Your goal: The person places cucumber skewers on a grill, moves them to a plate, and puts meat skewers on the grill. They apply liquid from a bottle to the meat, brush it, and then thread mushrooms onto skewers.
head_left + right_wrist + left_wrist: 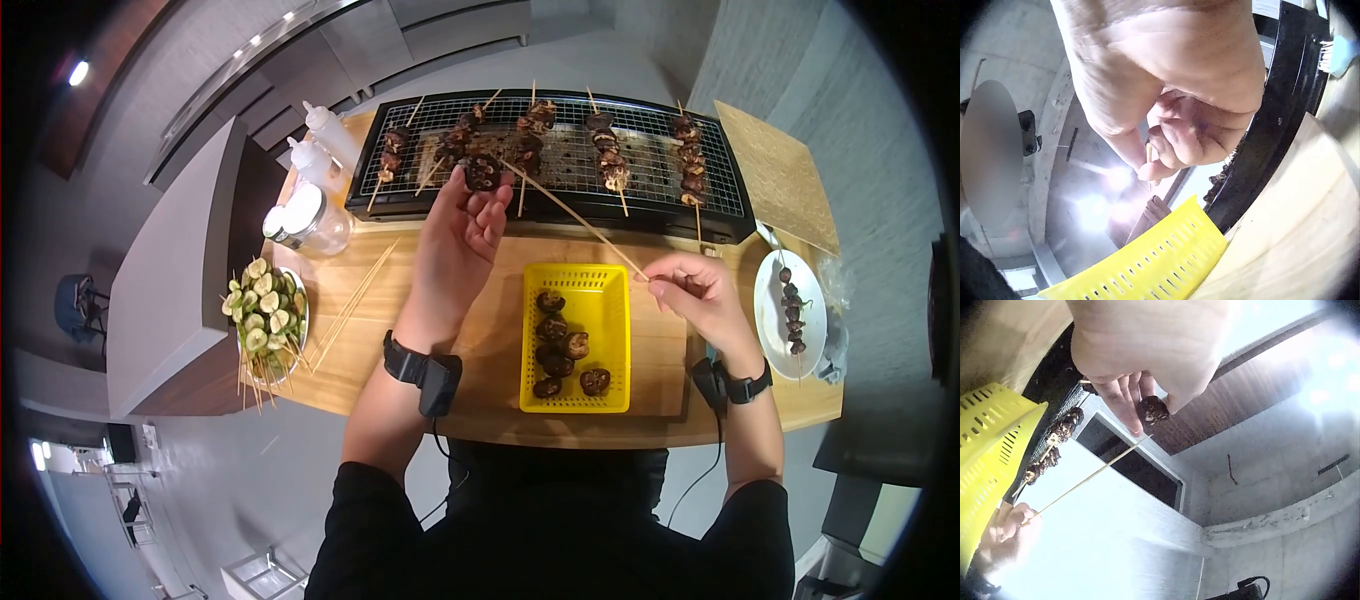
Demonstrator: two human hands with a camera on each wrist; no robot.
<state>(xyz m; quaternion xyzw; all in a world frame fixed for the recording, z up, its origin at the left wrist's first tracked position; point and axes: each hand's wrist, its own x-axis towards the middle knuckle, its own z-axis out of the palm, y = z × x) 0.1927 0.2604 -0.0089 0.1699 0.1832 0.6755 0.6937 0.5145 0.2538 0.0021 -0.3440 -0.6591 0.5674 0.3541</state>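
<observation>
My left hand [462, 235] pinches one dark brown mushroom [481, 173] between thumb and fingers, raised above the front edge of the grill. In the left wrist view the mushroom [1153, 410] sits at the fingertips. A bare wooden skewer [580, 218] is pinched at one end by my right hand [695, 290]; its other end reaches up and left beside the mushroom. In the left wrist view the skewer tip [1149, 436] is close to the mushroom, with a small gap. Below, a yellow basket [624, 340] holds several mushrooms [595, 381].
Several loaded skewers [607, 150] lie across the black grill [640, 212]. At left are a plate of green skewers [262, 310], loose sticks [350, 305], jars [315, 220] and white bottles [330, 135]. A white plate [770, 325] with one dark skewer is at right.
</observation>
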